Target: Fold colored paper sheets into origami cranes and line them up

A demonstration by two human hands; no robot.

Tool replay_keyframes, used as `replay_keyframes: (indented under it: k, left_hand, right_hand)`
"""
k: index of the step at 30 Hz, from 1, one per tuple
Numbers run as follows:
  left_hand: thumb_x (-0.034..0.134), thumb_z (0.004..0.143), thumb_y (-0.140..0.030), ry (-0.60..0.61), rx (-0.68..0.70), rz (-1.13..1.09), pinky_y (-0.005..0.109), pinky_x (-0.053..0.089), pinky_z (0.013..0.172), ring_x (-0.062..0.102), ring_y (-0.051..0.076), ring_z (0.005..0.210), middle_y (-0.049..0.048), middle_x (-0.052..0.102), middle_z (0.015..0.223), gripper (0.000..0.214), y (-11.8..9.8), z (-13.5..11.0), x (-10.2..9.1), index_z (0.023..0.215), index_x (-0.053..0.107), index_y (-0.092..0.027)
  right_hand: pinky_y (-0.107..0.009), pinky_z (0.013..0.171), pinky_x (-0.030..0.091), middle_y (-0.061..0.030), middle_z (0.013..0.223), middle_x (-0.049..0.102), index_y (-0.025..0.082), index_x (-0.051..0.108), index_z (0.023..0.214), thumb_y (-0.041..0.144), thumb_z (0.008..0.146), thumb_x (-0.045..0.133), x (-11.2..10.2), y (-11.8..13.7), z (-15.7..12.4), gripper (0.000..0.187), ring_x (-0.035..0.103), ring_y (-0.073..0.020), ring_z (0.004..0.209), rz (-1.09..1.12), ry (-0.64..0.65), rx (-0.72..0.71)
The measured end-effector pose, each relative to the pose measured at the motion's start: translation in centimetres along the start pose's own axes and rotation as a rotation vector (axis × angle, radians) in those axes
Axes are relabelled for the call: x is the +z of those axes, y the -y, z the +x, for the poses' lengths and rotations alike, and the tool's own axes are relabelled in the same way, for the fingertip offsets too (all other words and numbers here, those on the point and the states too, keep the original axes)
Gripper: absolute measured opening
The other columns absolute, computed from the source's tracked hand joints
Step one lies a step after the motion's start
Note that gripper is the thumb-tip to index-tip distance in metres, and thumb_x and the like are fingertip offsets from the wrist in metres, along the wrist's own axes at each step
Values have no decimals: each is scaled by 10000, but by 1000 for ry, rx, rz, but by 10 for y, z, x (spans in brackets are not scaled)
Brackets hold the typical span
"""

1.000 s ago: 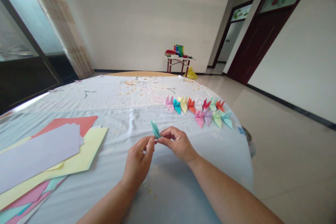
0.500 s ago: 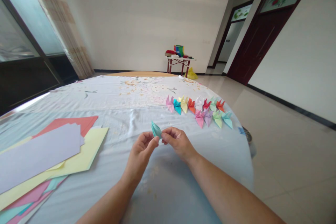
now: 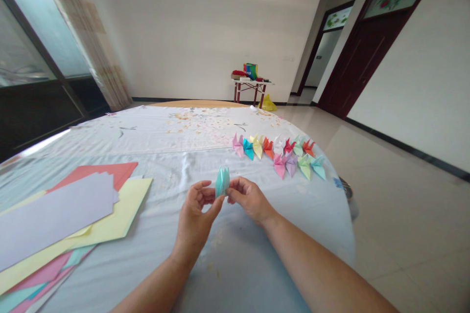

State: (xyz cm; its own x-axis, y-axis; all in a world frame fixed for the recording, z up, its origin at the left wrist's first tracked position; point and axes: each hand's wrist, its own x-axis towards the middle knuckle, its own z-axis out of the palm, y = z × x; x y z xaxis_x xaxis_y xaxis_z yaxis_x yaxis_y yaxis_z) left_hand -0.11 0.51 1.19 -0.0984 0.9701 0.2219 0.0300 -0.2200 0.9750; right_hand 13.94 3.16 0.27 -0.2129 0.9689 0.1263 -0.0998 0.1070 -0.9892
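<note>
A small folded teal paper piece point(image 3: 222, 181) stands upright between my two hands over the table. My left hand point(image 3: 194, 215) pinches its lower left side with thumb and fingers. My right hand point(image 3: 246, 199) pinches its lower right side, fingers curled. Both hands hover just above the light blue tablecloth point(image 3: 235, 264). Beyond them, two rows of several finished paper cranes point(image 3: 279, 151) in many colours sit on the cloth to the right.
A pile of coloured paper sheets point(image 3: 66, 215) lies at the left. The table's right edge point(image 3: 345, 215) drops to a tiled floor. A small table with items point(image 3: 251, 83) stands by the far wall, and dark doors point(image 3: 363, 58) line the right.
The teal piece has turned from leaning left to standing upright and spread wider. Both hands shifted slightly, fingers re-pinching its base.
</note>
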Motion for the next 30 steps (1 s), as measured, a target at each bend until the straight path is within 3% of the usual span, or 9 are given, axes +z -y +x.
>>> replay_keyframes:
  k: [7, 14, 19, 25, 28, 30]
  left_hand:
    - [637, 666, -333, 23, -111, 2, 252, 451, 598, 619, 145, 635, -23, 632, 663, 380, -4, 2, -3, 952, 435, -186]
    - [610, 665, -315, 138, -240, 88, 231, 419, 515, 626, 155, 560, -60, 607, 581, 331, 5, 2, -2, 858, 359, -220]
    - [514, 748, -334, 263, -28, 483, 219, 360, 477, 544, 127, 501, -37, 602, 607, 156, 10, -1, -8, 856, 507, -223]
    - [412, 828, -277, 389, 217, 927, 284, 407, 699, 569, 185, 792, 40, 631, 833, 226, 3, -3, -11, 944, 602, -237]
    - [412, 837, -233, 411, 348, 1074, 327, 384, 782, 527, 205, 882, 56, 609, 931, 229, 0, -4, -10, 924, 624, -240]
    - [411, 834, -180, 455, 419, 1136, 340, 365, 786, 507, 212, 910, 52, 604, 976, 247, -2, -7, -10, 949, 617, -251]
  right_hand:
    - [-195, 519, 382, 31, 615, 549, 157, 556, 748, 286, 716, 593, -4, 8, -4, 138, 496, -78, 543, -26, 73, 60]
    - [-188, 497, 354, 26, 643, 564, 145, 585, 818, 318, 724, 585, -10, 2, -1, 197, 455, -67, 512, -145, 14, 101]
    - [-202, 535, 374, 3, 651, 621, 152, 629, 734, 268, 713, 581, -12, -9, -1, 127, 538, -112, 586, -524, -22, 51]
    - [-209, 530, 339, 5, 625, 632, 201, 630, 636, 275, 713, 595, -12, -11, -3, 112, 551, -127, 599, -845, -73, -53]
    - [-223, 579, 356, -2, 673, 624, 217, 636, 738, 279, 688, 638, -12, -11, -3, 80, 550, -138, 653, -935, -99, -90]
    - [-230, 614, 369, 3, 691, 608, 220, 620, 838, 264, 678, 658, -12, -11, -3, 171, 544, -140, 684, -958, -101, -95]
